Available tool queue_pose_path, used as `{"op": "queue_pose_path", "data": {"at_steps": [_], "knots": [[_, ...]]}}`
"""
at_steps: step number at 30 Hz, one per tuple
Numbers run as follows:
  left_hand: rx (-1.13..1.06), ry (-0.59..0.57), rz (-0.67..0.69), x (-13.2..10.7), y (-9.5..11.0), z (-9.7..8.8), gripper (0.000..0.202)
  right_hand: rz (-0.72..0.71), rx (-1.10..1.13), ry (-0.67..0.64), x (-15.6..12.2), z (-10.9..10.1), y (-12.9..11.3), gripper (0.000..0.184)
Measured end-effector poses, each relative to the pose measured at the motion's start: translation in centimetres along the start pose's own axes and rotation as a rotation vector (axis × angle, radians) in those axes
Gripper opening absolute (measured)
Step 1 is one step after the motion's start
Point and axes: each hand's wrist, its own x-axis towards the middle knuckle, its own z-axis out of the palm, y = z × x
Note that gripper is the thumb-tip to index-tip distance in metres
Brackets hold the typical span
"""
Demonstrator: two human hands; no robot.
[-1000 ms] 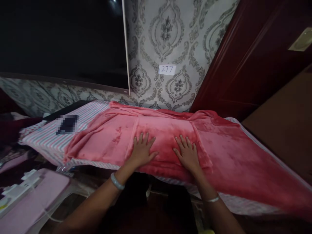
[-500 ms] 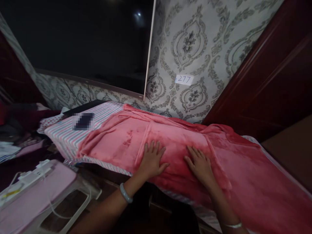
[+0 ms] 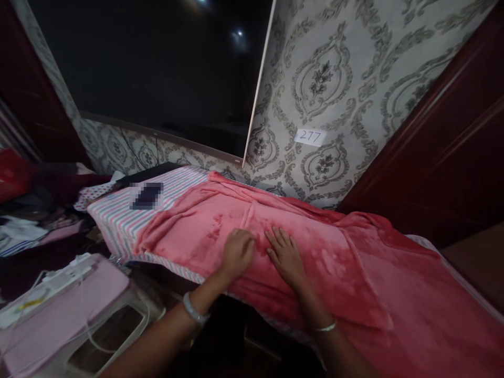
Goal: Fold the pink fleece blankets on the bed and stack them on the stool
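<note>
Left hand [image 3: 238, 251]: curled on pink blanket [image 3: 354, 273], grip unclear
Right hand [image 3: 285, 255]: flat, fingers wide, on it, 3 o'clock of left hand

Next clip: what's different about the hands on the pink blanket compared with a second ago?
The right hand has slid leftward across the pink blanket and now lies flat close beside the left hand; before, the two were well apart. The left hand's fingers, spread flat earlier, are now curled at a fold; whether they grip it is unclear. The blanket stays spread over the striped cover.
</note>
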Motion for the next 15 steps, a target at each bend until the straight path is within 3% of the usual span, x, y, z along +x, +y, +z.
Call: {"op": "queue_pose_path", "data": {"at_steps": [3, 5, 9, 15], "knots": [[-0.115, -0.021, -0.323, 4.8, -3.4, -0.1, 0.025, -0.007, 0.01, -0.002, -0.1, 0.0, 0.4, 0.053], [-0.147, -0.08, -0.395, 7.9, -5.6, 0.3, 0.021, -0.013, 0.01, 0.008, 0.0, 0.0, 0.6, 0.053], [-0.17, -0.134, -0.392, 12.0, -8.5, 1.7, 0.021, -0.026, 0.007, 0.033, 0.0, 0.4, 0.8, 0.052], [-0.221, -0.201, -0.363, 14.4, -10.2, 3.9, 0.025, -0.018, -0.02, 0.022, -0.2, 0.5, 1.0, 0.053]]}}
